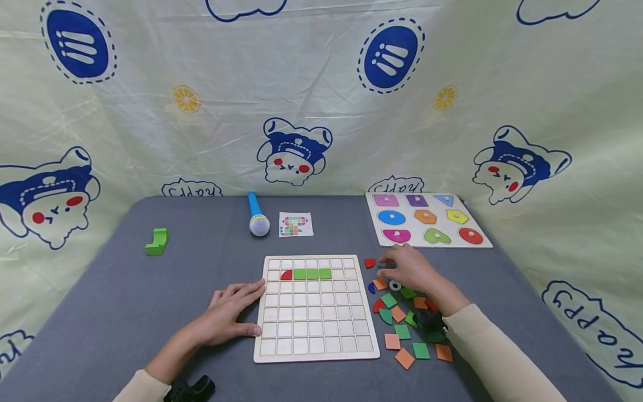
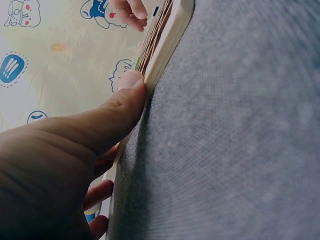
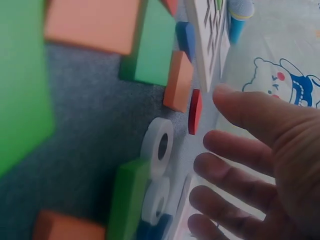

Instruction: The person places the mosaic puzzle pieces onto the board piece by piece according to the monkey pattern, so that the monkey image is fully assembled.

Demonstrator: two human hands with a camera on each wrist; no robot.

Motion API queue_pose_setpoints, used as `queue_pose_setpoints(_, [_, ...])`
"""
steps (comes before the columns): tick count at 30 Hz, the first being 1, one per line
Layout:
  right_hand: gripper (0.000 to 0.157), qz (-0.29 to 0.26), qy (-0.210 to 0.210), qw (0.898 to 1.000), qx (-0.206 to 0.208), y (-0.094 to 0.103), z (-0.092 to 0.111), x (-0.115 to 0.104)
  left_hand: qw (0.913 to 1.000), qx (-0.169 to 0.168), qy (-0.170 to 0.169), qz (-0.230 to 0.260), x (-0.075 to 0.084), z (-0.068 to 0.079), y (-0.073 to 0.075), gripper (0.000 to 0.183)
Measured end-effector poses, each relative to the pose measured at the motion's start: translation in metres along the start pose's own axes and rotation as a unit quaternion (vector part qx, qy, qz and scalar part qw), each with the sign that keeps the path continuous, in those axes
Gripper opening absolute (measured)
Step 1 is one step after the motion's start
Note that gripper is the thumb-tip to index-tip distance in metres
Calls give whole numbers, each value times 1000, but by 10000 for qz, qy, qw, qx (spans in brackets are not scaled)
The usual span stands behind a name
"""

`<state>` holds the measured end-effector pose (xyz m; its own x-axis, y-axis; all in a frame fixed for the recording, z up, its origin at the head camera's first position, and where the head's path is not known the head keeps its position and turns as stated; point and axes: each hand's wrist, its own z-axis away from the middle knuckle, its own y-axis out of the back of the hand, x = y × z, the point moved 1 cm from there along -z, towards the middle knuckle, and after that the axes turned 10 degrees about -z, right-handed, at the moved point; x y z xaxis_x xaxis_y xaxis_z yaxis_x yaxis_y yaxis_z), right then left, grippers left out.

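A white wooden grid board [image 1: 313, 314] lies in the middle of the table. One red quarter-round tile [image 1: 286, 274] and three green square tiles [image 1: 312, 274] sit in a row near its top. My left hand [image 1: 228, 314] rests against the board's left edge, fingers extended, with the thumb [image 2: 131, 82] on the rim. Over the loose pieces right of the board, my right hand [image 1: 409, 269] hovers with nothing between its fingers. Nearest to its fingertips is a loose red quarter-round tile [image 1: 369, 263]. A white ring piece [image 3: 157, 147] and an orange tile [image 3: 178, 81] stand close by.
Several green and orange tiles [image 1: 421, 350] are scattered right of the board. Behind them lies a shape puzzle board [image 1: 411, 228]. A pattern card [image 1: 296, 224] and a toy microphone [image 1: 258, 220] are at the back, a green block [image 1: 158, 242] at left.
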<state>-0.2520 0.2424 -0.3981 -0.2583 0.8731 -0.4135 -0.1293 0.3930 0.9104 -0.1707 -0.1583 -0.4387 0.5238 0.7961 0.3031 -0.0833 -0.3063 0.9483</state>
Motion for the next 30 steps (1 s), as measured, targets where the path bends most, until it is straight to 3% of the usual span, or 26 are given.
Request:
queue_pose_setpoints(6, [38, 185, -259, 9994, -164, -6, -11, -2, 10000, 9, -8, -17, 0, 0, -1, 82])
queue_pose_setpoints(18, [33, 206, 153, 9995, -194, -16, -26, -6, 10000, 35, -45, 39, -1, 1, -1, 81])
queue_pose_setpoints(30, [25, 136, 196, 9997, -91, -20, -28, -7, 10000, 51, -36, 47, -1, 1, -1, 82])
